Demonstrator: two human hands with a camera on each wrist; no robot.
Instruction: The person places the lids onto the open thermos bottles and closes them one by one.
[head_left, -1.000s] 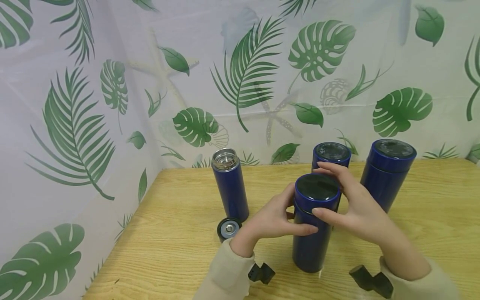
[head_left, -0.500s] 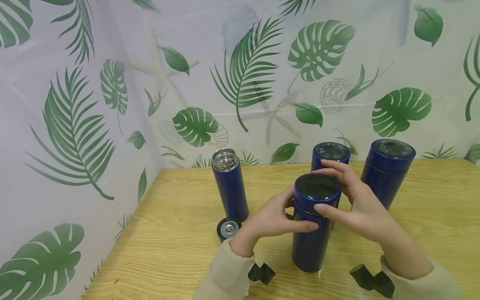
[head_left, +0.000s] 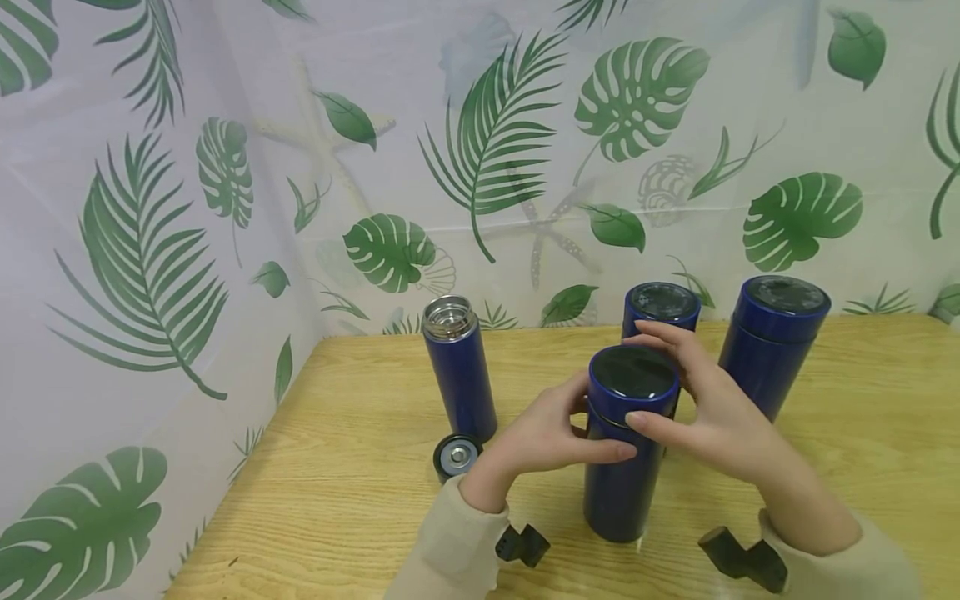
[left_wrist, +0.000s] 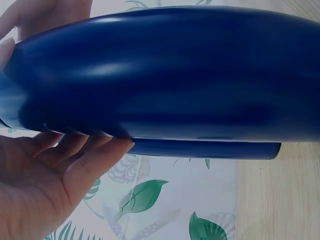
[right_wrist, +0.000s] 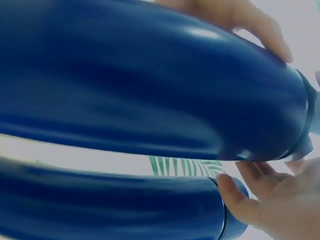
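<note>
A blue thermos [head_left: 618, 496] stands upright on the wooden table in front of me, its dark, glossy lid [head_left: 633, 372] in place. My left hand [head_left: 543, 433] grips its upper body from the left, the thumb across the front. From the right, my right hand [head_left: 712, 421] holds the lid's side, thumb in front and fingers behind. The body of this thermos [left_wrist: 175, 75] fills much of the left wrist view. Far-side fingertips are partly hidden in the head view.
An uncapped thermos [head_left: 461, 383] stands at the left, a loose lid [head_left: 457, 457] lying underside up before it. Two capped blue ones stand behind: one thermos [head_left: 660, 304] partly covered by my right hand, another thermos [head_left: 768, 358] farther right. A leaf-print sheet [head_left: 525, 150] hangs behind the table.
My right fingers and thumb shift slightly to the right around the lid, then back to the left. The left hand keeps its grip and the thermos stays in place.
</note>
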